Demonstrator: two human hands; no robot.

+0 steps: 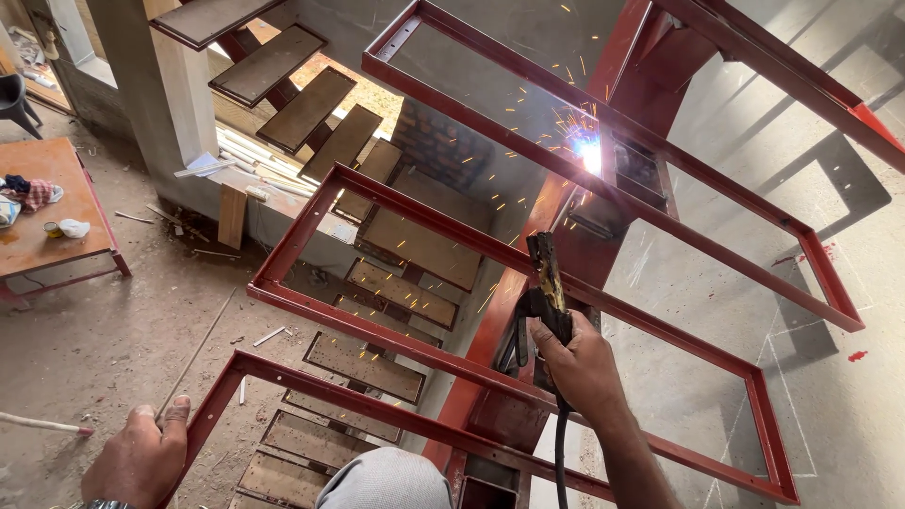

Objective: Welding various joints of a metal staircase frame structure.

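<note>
My right hand (580, 363) grips a black welding electrode holder (545, 273) with a cable hanging down from it. Its rod reaches up to a bright welding arc (588, 151) that throws sparks where a red steel step frame (603, 179) meets the red central stair beam (566, 245). My left hand (141, 457) rests on the corner of the nearest red step frame (283, 377), fingers curled over its edge. My grey-clad knee (382, 481) shows at the bottom.
Open red step frames climb the beam, with plated steps (368, 363) far below. A red table (47, 203) with rags stands on the dusty floor at left. A concrete pillar (160, 94), white pipes (259, 160) and a grey wall at right surround the stair.
</note>
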